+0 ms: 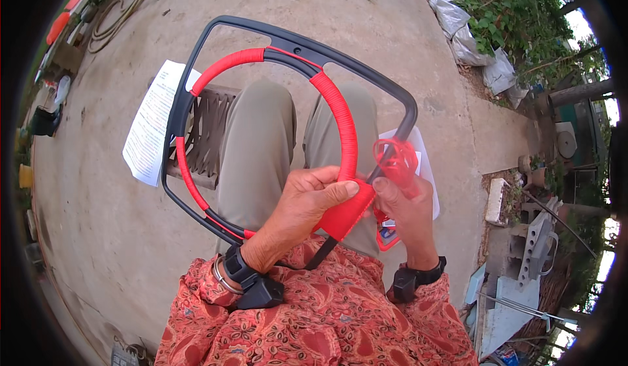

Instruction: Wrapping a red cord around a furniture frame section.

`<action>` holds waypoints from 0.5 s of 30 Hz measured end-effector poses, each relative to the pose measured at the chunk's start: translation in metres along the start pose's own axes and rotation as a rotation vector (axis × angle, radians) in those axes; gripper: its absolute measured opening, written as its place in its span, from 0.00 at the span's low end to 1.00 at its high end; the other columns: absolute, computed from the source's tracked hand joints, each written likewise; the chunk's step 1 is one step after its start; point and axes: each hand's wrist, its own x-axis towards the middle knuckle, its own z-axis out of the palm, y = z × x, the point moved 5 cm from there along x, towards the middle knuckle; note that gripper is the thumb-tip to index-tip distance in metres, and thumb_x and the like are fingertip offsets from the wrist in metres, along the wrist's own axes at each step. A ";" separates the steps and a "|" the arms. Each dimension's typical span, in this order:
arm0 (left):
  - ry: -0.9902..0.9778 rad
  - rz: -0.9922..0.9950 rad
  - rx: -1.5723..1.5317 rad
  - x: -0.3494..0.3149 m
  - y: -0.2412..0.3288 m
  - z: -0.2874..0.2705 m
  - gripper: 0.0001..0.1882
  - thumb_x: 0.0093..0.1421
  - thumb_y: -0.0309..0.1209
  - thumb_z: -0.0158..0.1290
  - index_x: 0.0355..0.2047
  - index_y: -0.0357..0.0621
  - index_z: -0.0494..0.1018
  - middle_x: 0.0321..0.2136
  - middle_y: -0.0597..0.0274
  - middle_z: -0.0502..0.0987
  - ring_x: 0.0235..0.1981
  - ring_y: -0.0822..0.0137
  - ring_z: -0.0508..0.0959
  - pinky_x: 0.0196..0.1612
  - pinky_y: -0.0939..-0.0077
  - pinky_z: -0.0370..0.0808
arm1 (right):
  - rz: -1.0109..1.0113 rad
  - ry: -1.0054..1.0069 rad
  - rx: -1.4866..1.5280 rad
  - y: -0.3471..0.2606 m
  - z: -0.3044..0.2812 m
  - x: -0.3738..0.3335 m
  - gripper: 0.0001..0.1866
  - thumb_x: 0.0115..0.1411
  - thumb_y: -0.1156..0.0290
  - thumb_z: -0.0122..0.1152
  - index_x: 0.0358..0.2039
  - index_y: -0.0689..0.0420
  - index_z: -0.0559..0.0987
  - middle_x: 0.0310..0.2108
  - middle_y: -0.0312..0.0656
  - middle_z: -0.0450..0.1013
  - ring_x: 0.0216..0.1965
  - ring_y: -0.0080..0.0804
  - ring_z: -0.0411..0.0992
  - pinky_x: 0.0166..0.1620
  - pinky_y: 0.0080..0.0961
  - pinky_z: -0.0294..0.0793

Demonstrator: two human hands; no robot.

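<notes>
A dark grey plastic frame (258, 34) with a round inner ring lies across my lap. Part of the ring is wrapped in red cord (340, 117), and a red wedge-shaped corner piece (345, 215) sits near my belly. My left hand (294, 212) grips the frame at that red corner, thumb pressed on top. My right hand (409, 212) is closed on a loose bundle of red plastic cord (396, 160) just right of the ring. Both wrists wear black bands.
A printed white paper sheet (149, 127) lies on the concrete ground (104, 228) to my left, beside a brown slatted stool (208, 134). Grey sacks (458, 26) and plants line the far right. Concrete blocks (533, 242) and clutter stand at the right.
</notes>
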 end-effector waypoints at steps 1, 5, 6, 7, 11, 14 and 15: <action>0.026 0.018 0.004 0.000 0.000 -0.001 0.16 0.62 0.27 0.56 0.47 0.28 0.73 0.37 0.51 0.80 0.36 0.63 0.82 0.40 0.70 0.82 | 0.032 -0.019 0.018 -0.001 0.002 0.001 0.13 0.59 0.63 0.67 0.29 0.60 0.76 0.17 0.27 0.65 0.18 0.12 0.59 0.20 0.15 0.55; 0.069 0.071 -0.036 -0.007 0.000 -0.007 0.15 0.62 0.26 0.56 0.46 0.29 0.74 0.36 0.55 0.81 0.34 0.68 0.82 0.39 0.77 0.80 | 0.046 -0.055 0.063 0.003 0.003 0.004 0.14 0.60 0.63 0.66 0.27 0.59 0.75 0.17 0.26 0.65 0.18 0.12 0.59 0.21 0.16 0.55; 0.056 0.049 0.024 -0.009 0.000 -0.008 0.13 0.62 0.25 0.56 0.45 0.30 0.75 0.35 0.57 0.81 0.33 0.71 0.81 0.39 0.79 0.79 | 0.044 -0.052 0.062 0.002 0.002 0.003 0.14 0.60 0.63 0.66 0.27 0.59 0.75 0.17 0.26 0.65 0.18 0.12 0.59 0.21 0.16 0.55; 0.042 0.028 0.085 -0.010 -0.001 -0.009 0.12 0.61 0.25 0.56 0.44 0.30 0.76 0.34 0.59 0.81 0.32 0.74 0.80 0.38 0.81 0.78 | 0.044 -0.059 0.093 0.002 0.003 0.002 0.14 0.60 0.63 0.66 0.27 0.59 0.74 0.17 0.26 0.65 0.18 0.13 0.59 0.21 0.17 0.55; 0.012 -0.010 0.076 -0.011 0.001 -0.004 0.10 0.60 0.24 0.57 0.41 0.31 0.77 0.32 0.61 0.81 0.31 0.76 0.79 0.36 0.82 0.77 | 0.031 -0.089 0.153 0.002 -0.002 -0.003 0.13 0.60 0.64 0.65 0.29 0.60 0.76 0.18 0.27 0.65 0.18 0.13 0.59 0.21 0.17 0.55; -0.028 -0.010 0.079 -0.011 0.001 0.000 0.09 0.59 0.24 0.58 0.40 0.31 0.77 0.31 0.61 0.81 0.31 0.76 0.79 0.37 0.82 0.77 | 0.035 -0.049 0.027 -0.007 -0.006 -0.004 0.12 0.60 0.64 0.65 0.32 0.62 0.78 0.18 0.28 0.66 0.18 0.12 0.59 0.21 0.16 0.55; -0.038 -0.004 0.075 -0.012 0.001 0.002 0.10 0.59 0.23 0.58 0.40 0.31 0.77 0.31 0.62 0.81 0.30 0.76 0.79 0.37 0.82 0.77 | 0.029 -0.040 0.034 -0.009 -0.009 -0.004 0.12 0.60 0.64 0.65 0.32 0.62 0.78 0.18 0.28 0.66 0.18 0.12 0.59 0.21 0.16 0.55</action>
